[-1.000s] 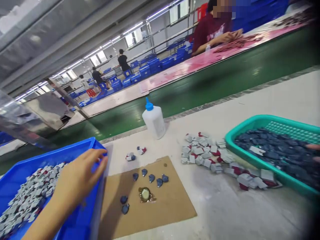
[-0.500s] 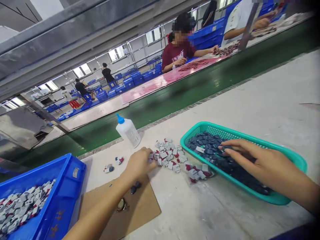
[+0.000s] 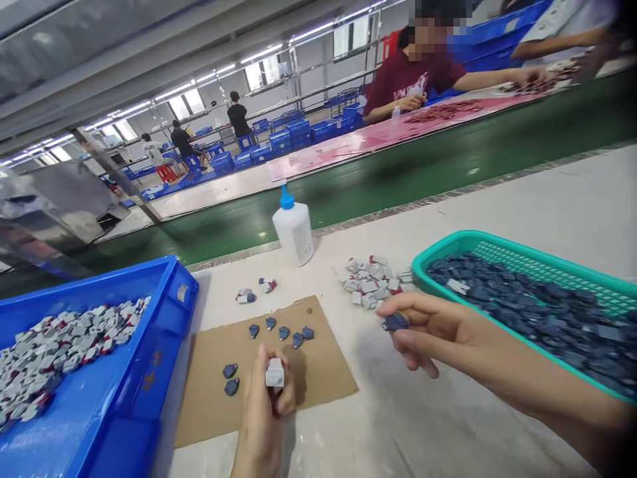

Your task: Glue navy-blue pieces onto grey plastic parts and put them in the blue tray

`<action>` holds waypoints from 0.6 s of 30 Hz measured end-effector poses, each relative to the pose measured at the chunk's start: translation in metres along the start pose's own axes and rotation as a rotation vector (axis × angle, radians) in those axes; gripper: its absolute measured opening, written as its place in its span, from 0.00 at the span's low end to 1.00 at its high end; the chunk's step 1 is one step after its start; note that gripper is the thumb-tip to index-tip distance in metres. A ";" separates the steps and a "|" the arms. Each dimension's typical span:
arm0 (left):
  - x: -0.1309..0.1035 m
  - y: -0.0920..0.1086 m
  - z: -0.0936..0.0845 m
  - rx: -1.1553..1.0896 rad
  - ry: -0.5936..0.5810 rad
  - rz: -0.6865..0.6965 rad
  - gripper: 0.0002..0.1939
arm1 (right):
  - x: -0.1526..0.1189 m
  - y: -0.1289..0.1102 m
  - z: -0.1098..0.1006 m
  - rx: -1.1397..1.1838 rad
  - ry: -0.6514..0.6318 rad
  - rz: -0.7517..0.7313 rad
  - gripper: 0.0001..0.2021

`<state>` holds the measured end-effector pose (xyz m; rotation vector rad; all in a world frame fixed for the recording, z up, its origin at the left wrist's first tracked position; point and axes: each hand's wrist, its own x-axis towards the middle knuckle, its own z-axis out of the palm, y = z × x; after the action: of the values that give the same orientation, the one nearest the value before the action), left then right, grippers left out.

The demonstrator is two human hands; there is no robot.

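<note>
I'm watching the left hand (image 3: 259,406) gripping a grey-white piece (image 3: 275,373) above the cardboard (image 3: 209,415); the right hand (image 3: 460,335) is pinching a dark blue piece (image 3: 396,322) left of the green basket (image 3: 421,264). Fingertip-only hold, so I'm expecting slip risk.

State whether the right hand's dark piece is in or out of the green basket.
Out: the right hand holds the dark piece over the tabletop, outside the green basket.
</note>
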<state>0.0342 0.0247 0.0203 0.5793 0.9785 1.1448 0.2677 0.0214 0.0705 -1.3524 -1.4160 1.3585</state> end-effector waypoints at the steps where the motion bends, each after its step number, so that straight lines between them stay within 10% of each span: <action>1: -0.002 0.001 -0.010 -0.077 0.018 -0.006 0.19 | 0.006 -0.002 0.010 -0.015 -0.048 0.006 0.21; 18: -0.023 0.019 -0.073 -0.468 0.302 0.088 0.17 | 0.083 -0.009 0.122 -0.713 -0.388 -0.282 0.14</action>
<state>-0.0407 0.0033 0.0077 0.0721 0.9002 1.5115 0.1344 0.0793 0.0467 -1.2610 -2.4113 0.9896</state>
